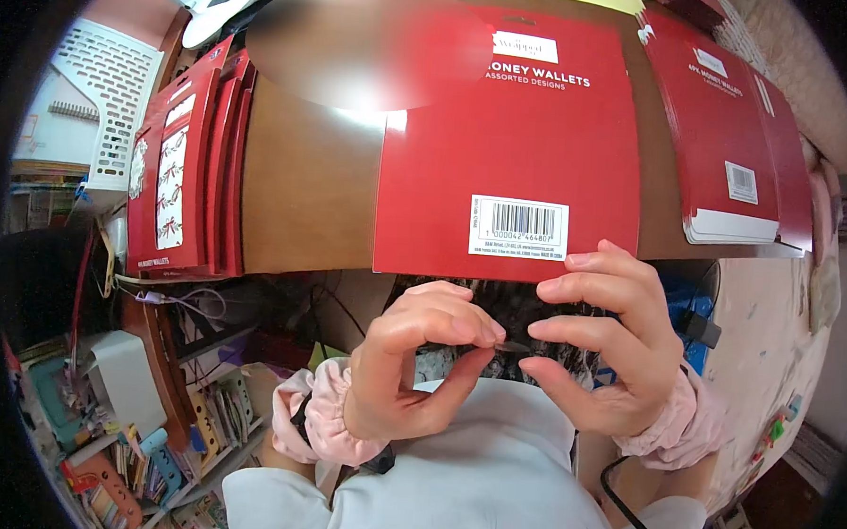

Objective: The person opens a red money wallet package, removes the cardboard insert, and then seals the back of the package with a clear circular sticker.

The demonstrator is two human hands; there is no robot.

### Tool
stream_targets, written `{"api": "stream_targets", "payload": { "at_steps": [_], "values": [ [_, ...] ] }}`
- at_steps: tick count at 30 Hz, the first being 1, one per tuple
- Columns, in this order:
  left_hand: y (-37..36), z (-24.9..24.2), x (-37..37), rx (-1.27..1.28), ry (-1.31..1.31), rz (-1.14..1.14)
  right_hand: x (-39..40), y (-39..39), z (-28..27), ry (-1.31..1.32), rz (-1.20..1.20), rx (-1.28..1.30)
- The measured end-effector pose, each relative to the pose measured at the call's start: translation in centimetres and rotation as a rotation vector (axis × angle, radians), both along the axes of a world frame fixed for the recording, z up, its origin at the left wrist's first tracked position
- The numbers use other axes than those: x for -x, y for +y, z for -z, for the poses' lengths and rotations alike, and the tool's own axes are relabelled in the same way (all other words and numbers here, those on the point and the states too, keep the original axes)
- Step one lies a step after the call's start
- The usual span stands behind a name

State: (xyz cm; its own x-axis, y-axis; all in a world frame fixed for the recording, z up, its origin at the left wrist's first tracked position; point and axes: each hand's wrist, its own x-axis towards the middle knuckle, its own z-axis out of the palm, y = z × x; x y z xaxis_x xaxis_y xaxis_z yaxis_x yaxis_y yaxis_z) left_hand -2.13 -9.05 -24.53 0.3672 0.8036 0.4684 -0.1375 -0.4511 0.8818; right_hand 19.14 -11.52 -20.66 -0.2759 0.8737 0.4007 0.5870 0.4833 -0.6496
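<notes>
Brown tabletop [305, 174], then the red money-wallet card [509, 145] overhanging its near edge, barcode up. Stacked red packs [187, 164] at the left edge, more [732, 136] toward the right. Below the near edge: left hand [419, 359] and right hand [604, 353] fingertip to fingertip, both pinching one tiny dark sliver [512, 347] (identity unclear). Likely risks: sliver slipped from so slight a pinch, lost in clutter; overhanging card nudged off.
</notes>
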Motion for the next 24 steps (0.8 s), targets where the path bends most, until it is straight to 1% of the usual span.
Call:
{"api": "stream_targets", "payload": {
  "at_steps": [5,7,11,13,14,16,17,18,20,21,22,23,24],
  "values": [
    [-0.2,-0.4,0.3,-0.045,0.05,0.015,0.5,-0.3,-0.4,-0.026,0.011,-0.006],
    [-0.2,-0.3,0.4,-0.106,0.068,0.03,0.7,-0.4,-0.2,-0.006,0.031,-0.074],
    [0.0,-0.6,1.1,-0.106,0.052,0.053,0.9,-0.8,-0.2,0.018,0.055,-0.134],
    [0.5,-1.5,2.0,-0.082,0.18,0.212,0.5,-1.1,-0.4,0.031,0.05,-0.154],
    [0.5,-1.7,2.3,-0.084,0.177,0.209,0.4,-1.3,-0.5,0.028,0.047,-0.155],
    [0.6,-2.0,2.7,-0.107,0.167,0.172,0.1,-1.7,-0.5,0.056,0.033,-0.128],
    [1.8,-3.0,4.0,-0.233,0.335,0.091,-0.4,-2.1,-0.6,0.072,0.037,-0.093],
    [0.6,-1.6,3.6,-0.109,0.155,-0.181,-0.9,-2.0,-0.6,0.069,0.034,-0.095],
    [2.1,-2.2,4.3,-0.267,0.396,-0.158,-1.6,-1.8,-0.4,-0.016,0.018,-0.116],
    [2.8,-2.1,4.0,-0.401,0.528,-0.14,-1.4,-1.8,0.3,-0.11,0.057,-0.169],
    [3.4,-2.1,3.6,-0.535,0.66,-0.122,-1.5,-1.7,1.3,-0.112,0.055,-0.166],
    [3.8,-1.5,3.2,-0.614,0.7,-0.128,-1.8,-1.4,2.4,-0.256,0.047,-0.233],
    [3.9,-1.1,2.9,-0.615,0.699,-0.13,-2.0,-1.1,2.9,-0.401,0.038,-0.302]
  ]
}}
